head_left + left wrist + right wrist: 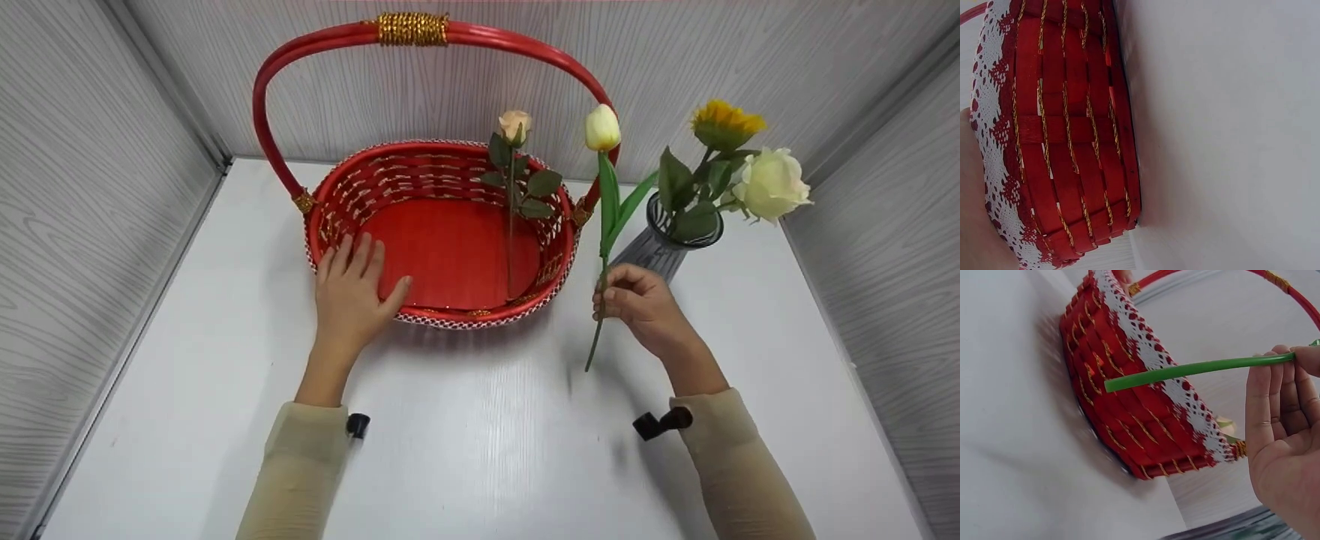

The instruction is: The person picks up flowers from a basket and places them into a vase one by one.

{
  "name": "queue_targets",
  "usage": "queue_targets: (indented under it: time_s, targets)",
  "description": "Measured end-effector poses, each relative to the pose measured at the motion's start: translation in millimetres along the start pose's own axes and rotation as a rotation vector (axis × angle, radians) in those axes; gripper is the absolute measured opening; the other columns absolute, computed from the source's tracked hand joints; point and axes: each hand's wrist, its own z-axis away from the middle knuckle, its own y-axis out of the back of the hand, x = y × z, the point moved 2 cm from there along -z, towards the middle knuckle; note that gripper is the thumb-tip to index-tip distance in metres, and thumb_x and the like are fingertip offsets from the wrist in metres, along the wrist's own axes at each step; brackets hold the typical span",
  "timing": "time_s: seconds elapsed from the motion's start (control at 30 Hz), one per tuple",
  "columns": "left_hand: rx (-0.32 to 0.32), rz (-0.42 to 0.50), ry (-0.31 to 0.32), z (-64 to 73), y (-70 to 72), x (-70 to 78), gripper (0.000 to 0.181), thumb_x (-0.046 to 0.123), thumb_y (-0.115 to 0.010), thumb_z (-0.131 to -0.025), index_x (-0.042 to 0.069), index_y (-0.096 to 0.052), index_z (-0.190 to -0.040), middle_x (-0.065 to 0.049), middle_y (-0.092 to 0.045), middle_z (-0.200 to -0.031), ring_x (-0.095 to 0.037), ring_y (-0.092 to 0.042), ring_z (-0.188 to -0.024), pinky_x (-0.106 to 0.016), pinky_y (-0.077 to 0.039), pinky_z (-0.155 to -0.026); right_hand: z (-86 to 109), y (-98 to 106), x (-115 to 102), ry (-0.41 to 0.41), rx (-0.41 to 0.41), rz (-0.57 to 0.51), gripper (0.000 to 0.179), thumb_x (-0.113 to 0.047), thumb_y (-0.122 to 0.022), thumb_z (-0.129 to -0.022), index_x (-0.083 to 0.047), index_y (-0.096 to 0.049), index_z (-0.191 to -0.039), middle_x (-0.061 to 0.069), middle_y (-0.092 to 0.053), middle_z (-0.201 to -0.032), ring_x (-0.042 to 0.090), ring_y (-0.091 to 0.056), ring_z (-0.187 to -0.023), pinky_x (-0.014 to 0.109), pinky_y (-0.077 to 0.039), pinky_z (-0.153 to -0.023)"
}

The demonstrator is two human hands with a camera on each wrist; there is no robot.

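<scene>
Tulip (609, 196) is pinched mid-stem by the right hand (643, 307), between basket (457, 247) and vase (652, 255); left hand's (352, 296) laid straight-fingered over the basket rim. Some room's left between vase and right surface (487, 435) edge.

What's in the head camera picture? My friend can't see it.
A person's right hand holds a pale yellow tulip by its stem beside a red basket. The left hand rests on the basket's rim, and a peach rose is inside. Nearby, a dark vase holds a sunflower and a white rose.
</scene>
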Motion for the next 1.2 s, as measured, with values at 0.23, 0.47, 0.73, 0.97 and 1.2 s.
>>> queue_targets:
  time_s: [0.23, 0.47, 0.73, 0.97, 1.2]
  targets:
    - [-0.017, 0.001, 0.002, 0.3, 0.1, -0.8, 0.075, 0.059, -0.046, -0.095, 0.008, -0.046, -0.149, -0.016, -0.041, -0.156, -0.039, -0.027, -0.148, -0.057, -0.013, -0.121, 11.2, 11.8, -14.2, 0.061, 0.011, 0.005, 0.028, 0.012, -0.048, -0.093, -0.007, -0.068, -0.092, 0.005, -0.068, -0.088, 0.014, -0.068, -0.082, 0.027, -0.059, -0.072]
    - [-0.019, -0.004, 0.0, -0.3, -0.2, -1.5, 0.075, 0.06, -0.046, -0.095, 0.009, -0.046, -0.15, -0.016, -0.04, -0.157, -0.038, -0.026, -0.149, -0.056, -0.013, -0.121, 16.9, 18.2, -37.0, 0.184, 0.063, -0.082, 0.023, 0.015, -0.047, -0.094, 0.0, -0.066, -0.093, 0.009, -0.069, -0.088, 0.018, -0.068, -0.081, 0.029, -0.059, -0.073]
    - [-0.015, 0.001, 0.0, 0.4, -0.7, -1.7, 0.075, 0.06, -0.047, -0.094, 0.009, -0.046, -0.15, -0.015, -0.04, -0.157, -0.039, -0.026, -0.149, -0.057, -0.013, -0.121, 22.2, 25.4, -74.3, 0.339, 0.226, -0.134, 0.014, 0.015, -0.049, -0.092, 0.01, -0.062, -0.094, 0.015, -0.067, -0.088, 0.023, -0.068, -0.082, 0.036, -0.061, -0.072]
    - [0.026, 0.02, -0.013, 0.4, -0.5, -0.1, 0.073, 0.058, -0.048, -0.094, 0.008, -0.05, -0.147, -0.017, -0.044, -0.153, -0.039, -0.031, -0.147, -0.057, -0.015, -0.121, 18.9, 37.2, -95.5, 0.367, 0.434, -0.081, 0.009, 0.01, -0.055, -0.094, 0.003, -0.06, -0.094, 0.014, -0.064, -0.088, 0.024, -0.065, -0.08, 0.034, -0.059, -0.073]
    - [-0.005, 0.011, -0.003, 0.5, -0.7, -0.9, 0.075, 0.06, -0.046, -0.094, 0.009, -0.047, -0.149, -0.016, -0.041, -0.156, -0.038, -0.026, -0.149, -0.057, -0.013, -0.121, 5.8, 49.2, -112.9, 0.421, 0.549, -0.134, 0.005, 0.008, -0.06, -0.093, 0.005, -0.057, -0.095, 0.018, -0.062, -0.087, 0.027, -0.063, -0.079, 0.034, -0.058, -0.07]
